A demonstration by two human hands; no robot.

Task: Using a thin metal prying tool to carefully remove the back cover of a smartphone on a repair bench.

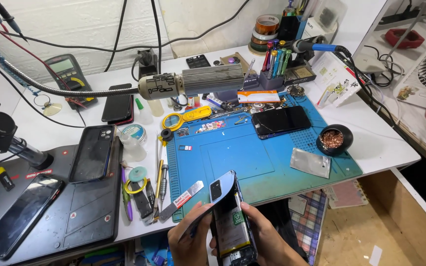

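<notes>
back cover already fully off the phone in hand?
No: the back cover is peeled up and bent away from the phone by the left hand, but its top edge still meets the phone.

Phone repair workbench, small electronics workshop. Blue silicone repair mat [252, 152] on white table [385, 143]; multimeter [69, 74] with probe leads against wall; soldering iron [316, 47] in stand; brass-wool tip cleaner [333, 139]; tape rolls [265, 30]; tweezers and screwdrivers in holder [273, 64]. Several phones lying about (one [281, 120] on the mat). Microscope stand [6, 138] at left.
</notes>
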